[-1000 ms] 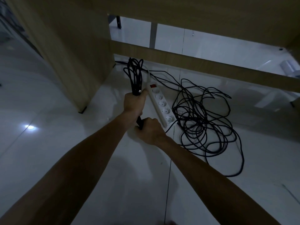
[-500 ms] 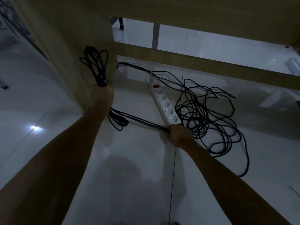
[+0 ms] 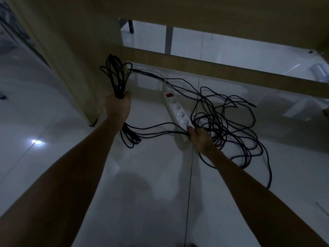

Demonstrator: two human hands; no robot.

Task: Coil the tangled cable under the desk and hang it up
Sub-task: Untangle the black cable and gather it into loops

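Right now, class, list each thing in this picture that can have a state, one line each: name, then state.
Coiled loops: bunched, gripped by the left hand, held up.
Loose cable: tangled, lying on the floor.
Cable strands: pinched by the right hand.
Power strip: flat on the floor, visible sockets empty.
Red switch: position unclear.

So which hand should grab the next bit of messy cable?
Probably the right hand. It already pinches strands beside the tangled cable on the floor, by the power strip. The left hand is busy gripping the coiled loops.
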